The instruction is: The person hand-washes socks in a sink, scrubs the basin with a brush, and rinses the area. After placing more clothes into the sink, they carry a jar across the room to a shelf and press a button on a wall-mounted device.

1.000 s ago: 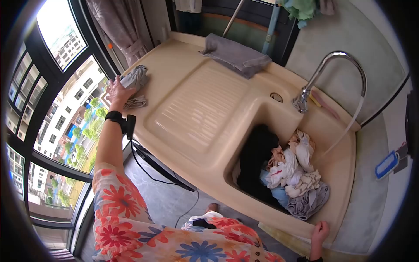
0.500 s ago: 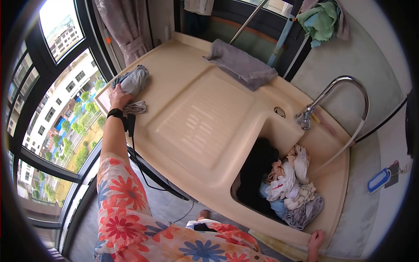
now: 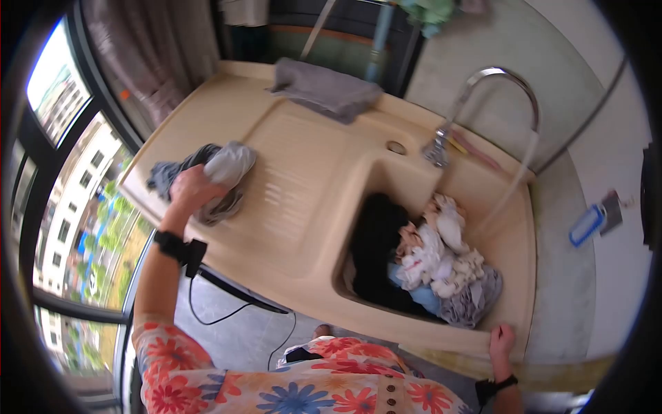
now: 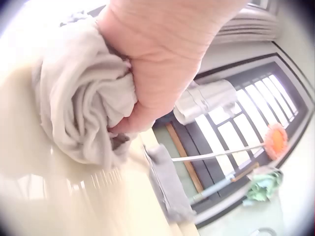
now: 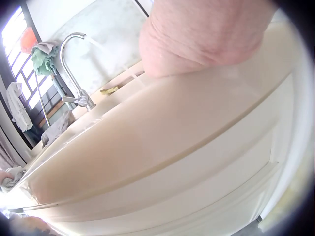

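Note:
My left hand [image 3: 196, 190] grips a bundle of grey cloths [image 3: 231, 165] on the left part of the sink's counter. In the left wrist view, the thumb and fingers press into the folds of the pale grey cloth [image 4: 83, 98]. My right hand [image 3: 503, 339] holds the front rim of the sink [image 3: 414, 331] near its right corner, its fingers curled; the right wrist view shows the heel of the hand and hides the fingertips. To the left of it, a heap of white, blue and grey laundry [image 3: 441, 262] lies in the basin beside a black garment [image 3: 376, 252].
A chrome faucet [image 3: 436, 148] arches over the basin, a pale stream running from its spout. The ridged washboard [image 3: 283, 193] lies between bundle and basin. A folded grey towel [image 3: 324, 90] lies on the back rim; a blue brush [image 3: 587, 226] hangs on the right wall.
My left hand lay spread on the cloths by the counter's left edge, then closed on them and drew them right toward the washboard. The right hand stays at the rim; the head view has shifted.

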`<state>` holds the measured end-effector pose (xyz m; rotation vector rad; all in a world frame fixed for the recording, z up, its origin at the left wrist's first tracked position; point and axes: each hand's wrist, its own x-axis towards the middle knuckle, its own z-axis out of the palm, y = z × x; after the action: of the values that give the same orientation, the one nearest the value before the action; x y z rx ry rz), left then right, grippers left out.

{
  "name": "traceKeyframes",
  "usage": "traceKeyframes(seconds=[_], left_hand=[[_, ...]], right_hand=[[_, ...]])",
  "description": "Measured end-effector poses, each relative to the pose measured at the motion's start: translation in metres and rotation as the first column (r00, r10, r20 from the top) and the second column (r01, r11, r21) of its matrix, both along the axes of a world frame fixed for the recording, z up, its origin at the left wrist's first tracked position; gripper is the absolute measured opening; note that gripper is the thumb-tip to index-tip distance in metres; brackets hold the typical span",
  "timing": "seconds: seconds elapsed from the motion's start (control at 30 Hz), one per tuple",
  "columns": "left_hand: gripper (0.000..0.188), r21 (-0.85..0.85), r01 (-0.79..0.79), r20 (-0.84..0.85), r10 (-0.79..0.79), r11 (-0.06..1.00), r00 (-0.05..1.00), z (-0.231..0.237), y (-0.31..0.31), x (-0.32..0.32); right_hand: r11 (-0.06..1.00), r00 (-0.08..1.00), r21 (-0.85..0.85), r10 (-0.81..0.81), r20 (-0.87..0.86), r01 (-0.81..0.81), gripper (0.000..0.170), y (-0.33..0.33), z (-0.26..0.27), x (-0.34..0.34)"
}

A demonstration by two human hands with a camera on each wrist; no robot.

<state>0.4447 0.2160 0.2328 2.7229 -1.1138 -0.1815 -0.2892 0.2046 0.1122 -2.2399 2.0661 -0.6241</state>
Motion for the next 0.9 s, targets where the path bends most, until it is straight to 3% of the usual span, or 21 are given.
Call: traceKeyframes(seconds=[0.03, 0.1, 0.17, 0.23, 0.3, 0.37, 0.43, 0.47, 0.5, 0.53, 0.57, 0.63, 0.67, 0.73, 0.77, 0.83, 0.87, 0.9], left_hand=[[0.060, 0.096, 0.010, 0.069, -0.017, 0.995, 0.997, 0.011, -0.003, -0.012], [0.066, 0.107, 0.100, 0.379, -0.134, 0.989, 0.916, 0.013, 0.001, -0.014], [0.070, -0.054, 0.000, 0.085, 0.004, 0.999, 0.996, -0.023, 0.000, 0.034], [0.065, -0.125, -0.053, -0.176, 0.031, 0.991, 0.984, -0.042, -0.003, 0.058], [0.061, -0.174, 0.018, 0.040, -0.011, 0.985, 0.999, -0.043, -0.011, 0.024], [0.061, -0.242, 0.013, 0.065, 0.003, 0.970, 0.998, -0.054, -0.017, 0.000], [0.057, -0.371, 0.031, -0.162, -0.097, 0.928, 0.982, -0.055, -0.015, -0.021], [0.057, -0.360, 0.070, -0.149, -0.131, 0.930, 0.980, -0.051, -0.018, -0.035], [0.053, -0.397, 0.006, -0.411, -0.183, 0.918, 0.893, -0.046, -0.020, -0.055], [0.049, -0.410, -0.074, -0.640, -0.229, 0.909, 0.734, -0.041, -0.022, -0.076], [0.049, -0.410, -0.056, -0.636, -0.242, 0.910, 0.733, -0.034, -0.027, -0.097], [0.045, -0.507, -0.126, -0.837, -0.452, 0.853, 0.310, -0.019, -0.032, -0.144], [0.045, -0.503, -0.120, -0.839, -0.451, 0.856, 0.304, -0.008, -0.036, -0.171], [0.046, -0.543, -0.095, -0.839, -0.537, 0.834, 0.085, 0.018, -0.046, -0.224], [0.046, -0.542, -0.090, -0.840, -0.536, 0.836, 0.082, 0.026, -0.053, -0.247], [0.044, -0.519, -0.116, -0.832, -0.532, 0.847, -0.155, 0.040, -0.070, -0.291], [0.044, -0.518, -0.106, -0.834, -0.529, 0.849, -0.159, 0.046, -0.079, -0.312], [0.043, -0.512, -0.084, -0.817, -0.514, 0.855, -0.261, 0.052, -0.089, -0.333]], right_hand=[[1.000, 1.000, 0.010, -0.006, 0.008, 0.006, 0.015, 0.000, 0.005, 0.005], [0.999, 0.999, 0.032, -0.031, 0.017, 0.031, 0.015, 0.002, 0.010, 0.010], [1.000, 0.999, 0.019, -0.011, 0.035, 0.010, 0.013, 0.000, 0.008, 0.010], [1.000, 0.999, -0.020, -0.022, 0.031, 0.023, 0.012, 0.001, 0.006, 0.011], [0.997, 0.997, -0.072, -0.004, -0.075, -0.001, 0.010, 0.001, 0.010, 0.015], [0.995, 0.999, -0.098, 0.001, -0.036, -0.004, 0.008, 0.002, 0.009, 0.015], [0.994, 0.999, -0.101, 0.026, -0.018, -0.028, 0.008, 0.002, 0.018, 0.020], [0.996, 1.000, -0.090, -0.010, -0.003, 0.010, 0.008, 0.004, 0.021, 0.022], [0.994, 1.000, -0.110, 0.012, 0.004, -0.011, 0.008, 0.003, 0.024, 0.024], [0.990, 0.999, -0.134, 0.039, 0.006, -0.038, 0.009, 0.002, 0.025, 0.025], [0.991, 1.000, -0.135, 0.022, 0.012, -0.020, 0.009, 0.002, 0.025, 0.024], [0.992, 0.998, -0.109, 0.058, -0.010, -0.058, 0.009, 0.002, 0.024, 0.021], [0.992, 0.998, -0.107, 0.060, -0.007, -0.060, 0.009, 0.002, 0.024, 0.021], [0.991, 0.997, -0.112, 0.071, 0.012, -0.070, 0.009, 0.003, 0.024, 0.019], [0.989, 0.995, -0.123, 0.089, 0.033, -0.084, 0.009, 0.003, 0.024, 0.018], [0.989, 0.996, -0.126, 0.082, 0.037, -0.076, 0.009, 0.005, 0.025, 0.017], [0.986, 0.994, -0.139, 0.102, 0.034, -0.097, 0.009, 0.005, 0.025, 0.016], [0.982, 0.992, -0.152, 0.122, 0.030, -0.116, 0.008, 0.005, 0.025, 0.014]])
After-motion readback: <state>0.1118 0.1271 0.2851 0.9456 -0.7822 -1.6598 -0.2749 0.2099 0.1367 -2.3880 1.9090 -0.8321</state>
